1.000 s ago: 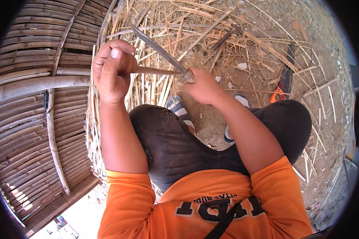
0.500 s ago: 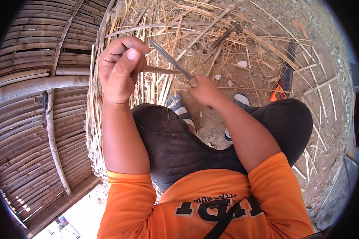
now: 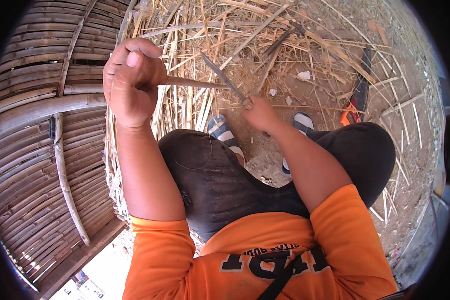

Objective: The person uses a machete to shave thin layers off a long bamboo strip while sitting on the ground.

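Both hands (image 3: 132,80) grip stick (image 3: 192,83), knife (image 3: 224,80).

No packages, labels, signs or screens around me here (the only lettering is the dark print on my orange shirt (image 3: 265,260), low in view).

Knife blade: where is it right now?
In the head view, the knife blade sits upper centre, slanting up-left from the right hand, its edge against the thin bamboo strip that the left hand holds, above the sandalled feet.
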The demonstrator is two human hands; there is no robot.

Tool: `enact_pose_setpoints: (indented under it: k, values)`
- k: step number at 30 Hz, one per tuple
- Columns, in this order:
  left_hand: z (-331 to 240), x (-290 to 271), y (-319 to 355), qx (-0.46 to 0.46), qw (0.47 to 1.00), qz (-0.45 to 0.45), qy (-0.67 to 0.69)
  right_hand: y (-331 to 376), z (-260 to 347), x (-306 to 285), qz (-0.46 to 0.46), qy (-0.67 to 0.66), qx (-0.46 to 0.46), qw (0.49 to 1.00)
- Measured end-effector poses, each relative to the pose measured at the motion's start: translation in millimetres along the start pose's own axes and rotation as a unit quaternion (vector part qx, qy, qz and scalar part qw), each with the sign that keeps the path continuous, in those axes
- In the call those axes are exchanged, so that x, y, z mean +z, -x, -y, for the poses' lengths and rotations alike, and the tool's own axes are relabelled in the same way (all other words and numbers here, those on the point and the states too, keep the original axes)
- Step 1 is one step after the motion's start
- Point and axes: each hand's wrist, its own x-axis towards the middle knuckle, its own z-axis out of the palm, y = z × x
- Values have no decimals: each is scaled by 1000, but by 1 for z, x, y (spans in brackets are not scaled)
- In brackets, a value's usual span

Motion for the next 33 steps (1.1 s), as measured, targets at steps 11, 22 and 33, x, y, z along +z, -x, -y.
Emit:
enact_pose_setpoints:
  k: [11,22,33]
  values:
    - [-3,-20,-2,1,996,-78,-42,-16,23,33,37,-87,-42,995]
    - [-1,-37,-9,27,994,-104,-3,-8,70,11,25,-116,-148,982]
    - [-3,-40,-7,32,984,-172,-26,-19,56,-11,30,12,-103,994]
